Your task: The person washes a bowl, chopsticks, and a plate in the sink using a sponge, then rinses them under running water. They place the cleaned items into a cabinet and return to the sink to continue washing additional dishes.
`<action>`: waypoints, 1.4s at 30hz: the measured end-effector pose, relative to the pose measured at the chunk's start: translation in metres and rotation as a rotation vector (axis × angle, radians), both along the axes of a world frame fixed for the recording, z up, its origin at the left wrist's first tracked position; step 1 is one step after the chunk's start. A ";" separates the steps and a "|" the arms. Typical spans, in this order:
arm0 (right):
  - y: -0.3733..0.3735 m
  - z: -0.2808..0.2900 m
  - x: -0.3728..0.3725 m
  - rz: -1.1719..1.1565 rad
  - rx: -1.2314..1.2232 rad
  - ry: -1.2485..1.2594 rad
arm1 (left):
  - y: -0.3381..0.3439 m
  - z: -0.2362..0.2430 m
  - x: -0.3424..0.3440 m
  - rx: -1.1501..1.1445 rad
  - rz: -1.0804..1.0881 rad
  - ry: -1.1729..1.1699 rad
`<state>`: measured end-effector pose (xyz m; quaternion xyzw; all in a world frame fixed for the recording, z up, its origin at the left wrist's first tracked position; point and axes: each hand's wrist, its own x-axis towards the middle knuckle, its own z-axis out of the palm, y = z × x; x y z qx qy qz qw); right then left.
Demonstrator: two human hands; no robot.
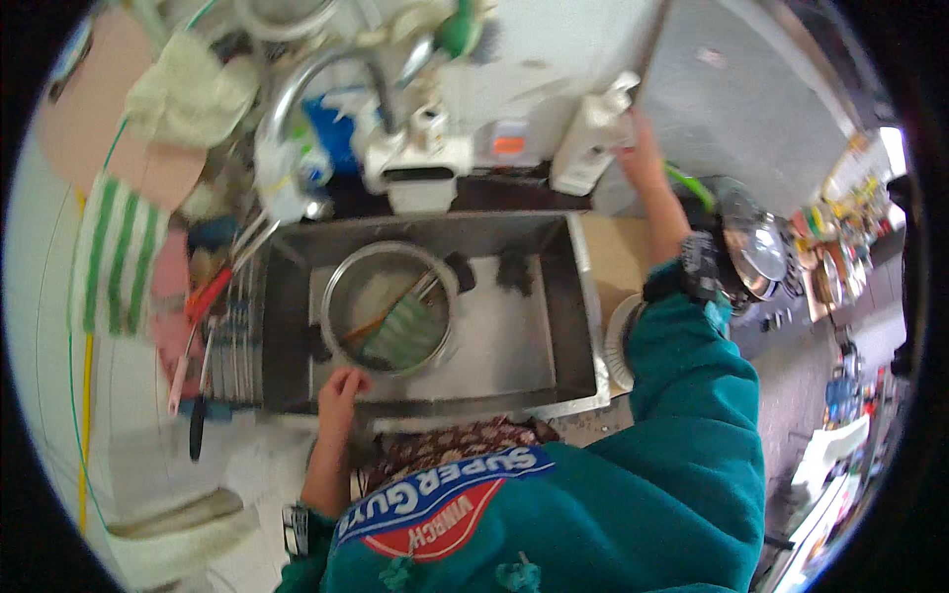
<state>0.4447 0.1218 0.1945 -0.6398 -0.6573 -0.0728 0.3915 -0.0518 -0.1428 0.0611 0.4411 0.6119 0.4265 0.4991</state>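
My right hand (638, 138) is closed on a white pump bottle (585, 140) standing upright at the back right, beside the sink. My left hand (345, 383) has its fingers curled at the near rim of a steel bowl (330, 296); whether they grip that rim is unclear. The bowl sits in the left part of the steel sink (514, 356) and contains a green cloth (403, 326) and long utensils with steel and wooden parts. A curved faucet (314, 67) rises behind the sink.
A utensil rack (227, 341) and striped towel (121, 252) are on the left. A white dispenser (410, 168) stands behind the sink. Right of it are a tan board (613, 247), a white ribbed dish (618, 356) and a steel pot (751, 262) on a stove.
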 end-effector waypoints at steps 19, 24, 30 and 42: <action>-0.145 -0.214 -0.323 0.660 -1.186 -0.485 | 0.117 -0.070 -0.005 0.025 -0.450 0.852; -0.139 -0.203 -0.314 0.887 -1.199 -0.499 | 0.139 -0.119 0.002 -0.271 -0.667 0.847; -0.138 -0.139 -0.275 0.622 -0.784 -0.055 | 0.148 -0.165 0.002 -0.396 -0.797 0.603; -0.138 -0.110 -0.283 0.481 -0.442 0.481 | 0.149 -0.104 0.002 -0.303 -0.753 0.674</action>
